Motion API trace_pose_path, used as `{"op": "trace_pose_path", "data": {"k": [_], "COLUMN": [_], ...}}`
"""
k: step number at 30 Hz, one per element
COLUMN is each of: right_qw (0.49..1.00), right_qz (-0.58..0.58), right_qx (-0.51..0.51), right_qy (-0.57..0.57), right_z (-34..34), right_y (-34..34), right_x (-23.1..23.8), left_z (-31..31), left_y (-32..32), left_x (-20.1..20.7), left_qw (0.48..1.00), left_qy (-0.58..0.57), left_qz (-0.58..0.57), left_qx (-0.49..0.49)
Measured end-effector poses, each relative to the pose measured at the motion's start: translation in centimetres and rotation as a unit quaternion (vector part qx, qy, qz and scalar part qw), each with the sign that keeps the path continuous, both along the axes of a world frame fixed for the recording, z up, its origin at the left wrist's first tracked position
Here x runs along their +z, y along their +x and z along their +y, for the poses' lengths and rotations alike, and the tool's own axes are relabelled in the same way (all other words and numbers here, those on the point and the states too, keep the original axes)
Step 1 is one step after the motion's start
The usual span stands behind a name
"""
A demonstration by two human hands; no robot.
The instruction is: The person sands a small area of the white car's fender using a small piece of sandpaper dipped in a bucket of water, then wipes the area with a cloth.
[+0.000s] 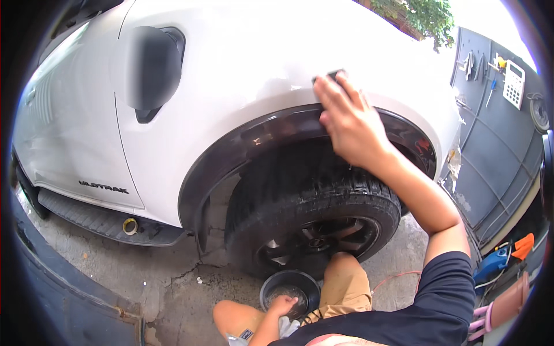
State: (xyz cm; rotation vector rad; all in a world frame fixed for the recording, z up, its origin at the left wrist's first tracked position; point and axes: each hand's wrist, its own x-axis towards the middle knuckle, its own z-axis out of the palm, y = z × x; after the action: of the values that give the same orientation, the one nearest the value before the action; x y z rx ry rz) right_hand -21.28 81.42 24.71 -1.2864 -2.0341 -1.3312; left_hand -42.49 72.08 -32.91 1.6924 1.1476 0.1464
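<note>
My right hand is raised to the white body panel of a vehicle, just above the black wheel arch trim. A small dark pad shows at its fingertips, pressed to the paint; its kind is hard to make out. My left hand is low in front of me, fingers curled, at a black basin with some liquid in it. Whether those fingers hold anything is hidden. The wet-looking tire and its dark wheel stand under the arch, close to my knees.
A yellow tape roll lies on the side step. A dark rounded piece, partly blurred, sits on the panel. At right are a grey metal wall with hanging tools, a blue and orange tool and a pink stool.
</note>
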Motion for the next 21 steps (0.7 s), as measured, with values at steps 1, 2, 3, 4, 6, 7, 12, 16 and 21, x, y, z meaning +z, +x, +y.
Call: {"op": "trace_pose_path", "data": {"k": [1, 2, 3, 4, 6, 7, 12, 16, 21], "right_qw": [0.997, 0.996, 0.993, 0.997, 0.999, 0.997, 0.996, 0.996, 0.992], "right_qz": [0.054, 0.052, 0.052, 0.010, -0.039, 0.001, -0.045, -0.031, 0.003], "right_qx": [-0.003, -0.014, -0.010, 0.025, 0.024, 0.010, 0.074, 0.075, 0.086], "right_qy": [0.054, 0.076, 0.110, 0.067, 0.020, 0.077, 0.013, 0.039, 0.089], "right_z": [1.3, 2.1, 3.0, 2.7, 2.0, 3.4, 3.5, 4.0, 6.0], "right_y": [1.3, 1.5, 0.3, -1.4, -1.2, 0.0, -1.5, -2.7, -2.2], "right_x": [2.2, 2.2, 2.7, 1.6, 1.0, 3.0, 2.0, 1.6, 3.9], "left_z": [0.4, -0.4, 0.0, 0.5, -0.1, 0.2, 0.3, -0.3, -0.1], "left_y": [0.7, 0.6, -0.3, -1.2, -0.4, 0.4, 0.4, -0.3, 0.1], "left_x": [0.3, -0.4, -1.1, -1.7, -0.9, -0.4, 0.1, -1.0, -0.4], "left_qw": [1.000, 1.000, 1.000, 1.000, 1.000, 1.000, 1.000, 1.000, 1.000], "left_qy": [-0.008, -0.012, -0.005, 0.003, 0.003, 0.001, -0.012, 0.009, -0.005], "left_qz": [-0.009, -0.004, 0.002, 0.008, 0.015, 0.006, -0.018, 0.001, -0.002], "left_qx": [-0.002, -0.007, 0.000, 0.009, 0.005, 0.008, 0.021, 0.012, 0.003]}}
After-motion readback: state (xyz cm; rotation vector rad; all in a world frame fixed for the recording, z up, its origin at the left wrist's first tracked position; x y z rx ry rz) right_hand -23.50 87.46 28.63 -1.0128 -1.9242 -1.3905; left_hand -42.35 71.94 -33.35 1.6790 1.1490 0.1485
